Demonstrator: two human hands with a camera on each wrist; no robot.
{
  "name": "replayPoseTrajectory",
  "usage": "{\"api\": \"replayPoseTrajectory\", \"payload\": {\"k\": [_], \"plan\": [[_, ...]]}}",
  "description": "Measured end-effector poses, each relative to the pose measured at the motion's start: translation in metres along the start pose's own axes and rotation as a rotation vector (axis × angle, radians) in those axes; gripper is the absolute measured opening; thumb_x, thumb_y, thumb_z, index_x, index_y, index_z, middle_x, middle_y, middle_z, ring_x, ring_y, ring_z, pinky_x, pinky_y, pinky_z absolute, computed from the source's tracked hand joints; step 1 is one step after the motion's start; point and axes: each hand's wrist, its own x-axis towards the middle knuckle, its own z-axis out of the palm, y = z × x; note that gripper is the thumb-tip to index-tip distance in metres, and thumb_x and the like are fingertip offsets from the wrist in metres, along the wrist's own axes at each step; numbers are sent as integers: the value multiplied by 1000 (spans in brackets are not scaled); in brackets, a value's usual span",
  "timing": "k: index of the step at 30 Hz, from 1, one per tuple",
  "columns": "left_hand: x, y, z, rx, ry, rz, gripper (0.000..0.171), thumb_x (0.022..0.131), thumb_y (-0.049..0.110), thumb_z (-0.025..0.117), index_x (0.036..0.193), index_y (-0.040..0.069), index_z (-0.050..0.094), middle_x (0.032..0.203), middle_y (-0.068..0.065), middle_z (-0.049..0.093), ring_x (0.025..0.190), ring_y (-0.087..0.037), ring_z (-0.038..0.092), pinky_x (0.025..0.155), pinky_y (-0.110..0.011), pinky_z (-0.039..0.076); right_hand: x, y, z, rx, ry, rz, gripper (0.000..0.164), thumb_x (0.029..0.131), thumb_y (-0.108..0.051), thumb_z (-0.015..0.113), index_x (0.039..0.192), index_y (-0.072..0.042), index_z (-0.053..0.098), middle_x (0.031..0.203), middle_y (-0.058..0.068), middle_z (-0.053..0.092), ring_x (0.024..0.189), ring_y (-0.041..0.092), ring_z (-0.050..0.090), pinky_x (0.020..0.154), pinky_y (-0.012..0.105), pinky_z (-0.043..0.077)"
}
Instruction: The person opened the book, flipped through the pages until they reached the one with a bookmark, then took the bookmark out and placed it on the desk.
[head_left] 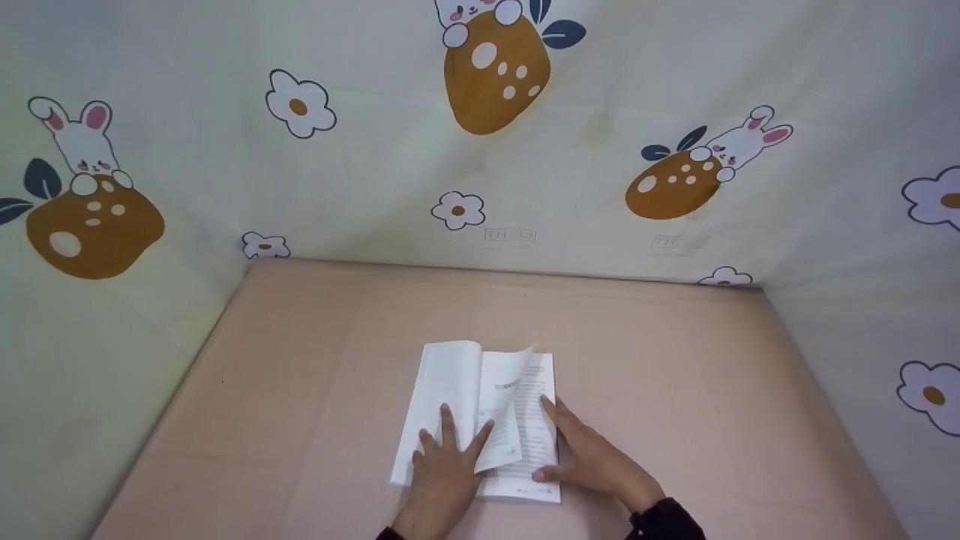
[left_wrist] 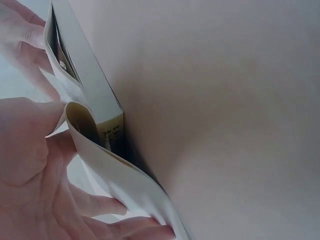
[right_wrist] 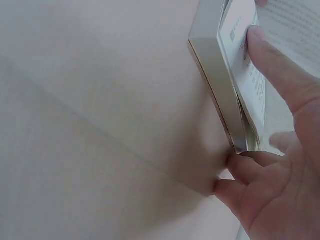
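Observation:
An open book [head_left: 536, 427] with white printed pages lies on the table, its left pages [head_left: 450, 367] curving up near the spine. My left hand [head_left: 446, 469] rests on those left pages with fingers spread, its thumb reaching across the fold. Between the halves, a loose page [head_left: 504, 435] stands partly lifted and bends over the right side. At the right edge, my right hand [head_left: 596, 457] touches the book, thumb on the lower printed page. The right wrist view shows the other fingers [right_wrist: 245, 170] against the block's side and the table. Yellow shows on the spine [left_wrist: 112, 132].
The book lies on a pinkish-beige tabletop [head_left: 322, 337]. Pale cloth walls [head_left: 375, 165] printed with rabbits, orange fruit and flowers stand behind it and on both sides. Dark sleeve cuffs [head_left: 667, 521] show at the wrists.

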Motion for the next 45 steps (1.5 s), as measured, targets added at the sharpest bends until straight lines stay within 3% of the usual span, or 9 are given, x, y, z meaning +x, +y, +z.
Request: {"api": "replayPoseTrajectory", "payload": {"k": [4, 10, 18, 26, 31, 34, 37, 41, 45], "plan": [[-1, -1, -3, -63, 13, -3, 48, 93, 33, 46, 140, 25, 43, 142, -34, 29, 112, -62, 42, 77, -62, 48, -2, -1, -1, -39, -21, 5, 96, 71, -47, 74, 146, -9, 28, 153, 27, 8, 136, 48, 20, 108, 60, 24], [-1, -6, -4, -147, 70, -61, 55, 93, 37, 48, 140, 10, 42, 143, -26, 37, 111, -51, 49, 74, -54, 52, -1, -3, -1, -49, -41, 74, 97, 68, -50, 74, 146, -11, 30, 154, 23, 6, 138, 46, 18, 109, 58, 23], [-5, -16, -6, -162, 157, -174, 57, 90, 25, 55, 128, -17, 44, 126, -23, 55, 85, -27, 55, 53, -39, 52, -1, -2, 0, -48, -46, 100, 97, 68, -50, 74, 146, -13, 30, 155, 21, 6, 138, 45, 18, 108, 59, 23], [-3, -27, -9, -196, 116, -237, 70, 87, 30, 62, 134, -15, 37, 130, -26, 49, 90, -28, 53, 53, -35, 50, 1, -1, 1, -33, -43, 93, 96, 68, -46, 76, 146, -12, 30, 155, 20, 5, 139, 44, 17, 109, 58, 22], [-1, -28, -10, -266, 100, -272, 88, 85, 27, 67, 148, 3, 10, 141, -29, 37, 115, -38, 50, 68, -42, 53, 0, -1, 2, -32, -41, 84, 96, 68, -47, 76, 145, -10, 31, 155, 21, 6, 138, 45, 17, 109, 58, 22], [1, -29, -11, -281, 112, -270, 92, 83, 24, 69, 150, 12, 7, 136, -28, 41, 113, -40, 52, 68, -44, 52, 0, -1, 2, -30, -43, 81, 97, 68, -47, 76, 145, -10, 31, 155, 21, 6, 139, 44, 17, 109, 58, 22], [4, -29, -12, -281, 127, -251, 79, 81, 21, 71, 145, 13, 25, 121, -24, 51, 96, -34, 57, 58, -38, 50, 0, -1, 1, -31, -41, 83, 97, 68, -47, 76, 146, -10, 31, 155, 21, 6, 139, 44, 17, 110, 57, 22], [6, -34, -12, -304, 148, -233, 48, 78, 11, 71, 121, 8, 49, 91, -12, 63, 68, -17, 57, 48, -25, 41, 0, -1, 1, -36, -45, 92, 98, 67, -48, 76, 146, -10, 30, 155, 22, 5, 138, 45, 18, 109, 58, 23], [5, -41, -12, -350, 127, -233, 24, 79, 7, 69, 98, 8, 56, 67, -1, 57, 50, -9, 47, 42, -20, 34, 1, -2, 1, -32, -51, 106, 100, 66, -50, 76, 146, -11, 30, 155, 20, 5, 139, 44, 17, 109, 58, 22]]}}
